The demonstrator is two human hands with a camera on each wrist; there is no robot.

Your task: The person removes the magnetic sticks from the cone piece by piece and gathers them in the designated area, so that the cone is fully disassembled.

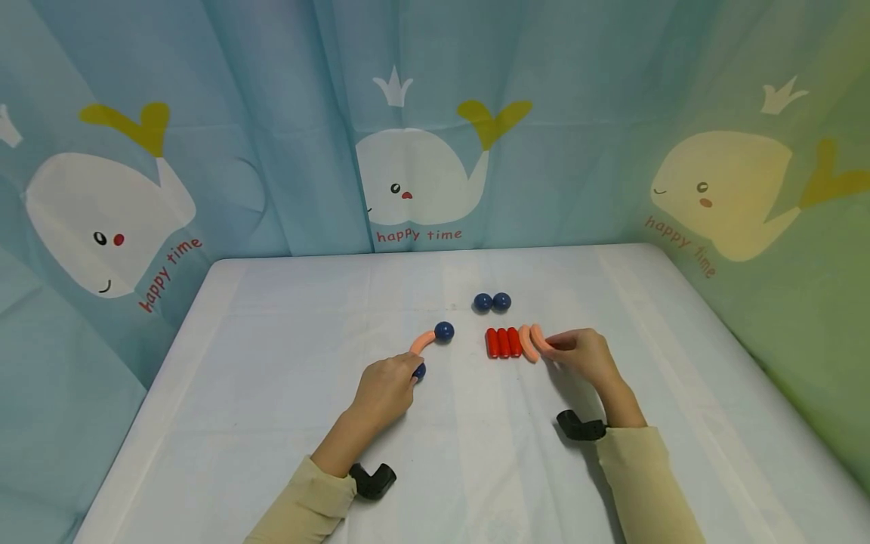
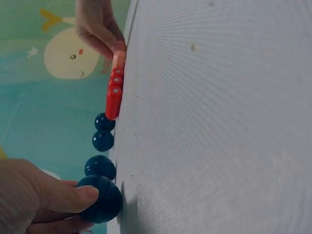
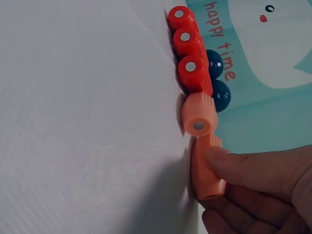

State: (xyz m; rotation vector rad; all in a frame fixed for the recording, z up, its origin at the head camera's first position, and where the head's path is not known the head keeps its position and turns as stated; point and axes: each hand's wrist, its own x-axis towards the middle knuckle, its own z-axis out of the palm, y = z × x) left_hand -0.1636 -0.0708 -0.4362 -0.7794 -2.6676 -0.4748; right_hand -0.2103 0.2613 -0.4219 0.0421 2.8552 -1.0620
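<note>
My left hand (image 1: 387, 384) pinches a dark blue ball (image 2: 105, 200) between thumb and fingers. Beside that ball, a curved orange rod (image 1: 421, 343) runs from the fingers to a second blue ball (image 1: 445, 332), both close to the tabletop. With thumb and fingers, my right hand (image 1: 583, 353) pinches a curved orange rod (image 3: 207, 168) at the right end of a row. Left of it lies another curved orange rod (image 1: 528, 344), then three straight red rods (image 1: 504, 343) side by side. Pale round ends show on the rods in the right wrist view.
Two more blue balls (image 1: 492, 302) sit together behind the red rods. A white cloth covers the table (image 1: 285, 325). A blue-green curtain (image 1: 292, 113) with whale prints hangs behind and along the sides. Black wrist mounts (image 1: 372, 481) stick out near both sleeves.
</note>
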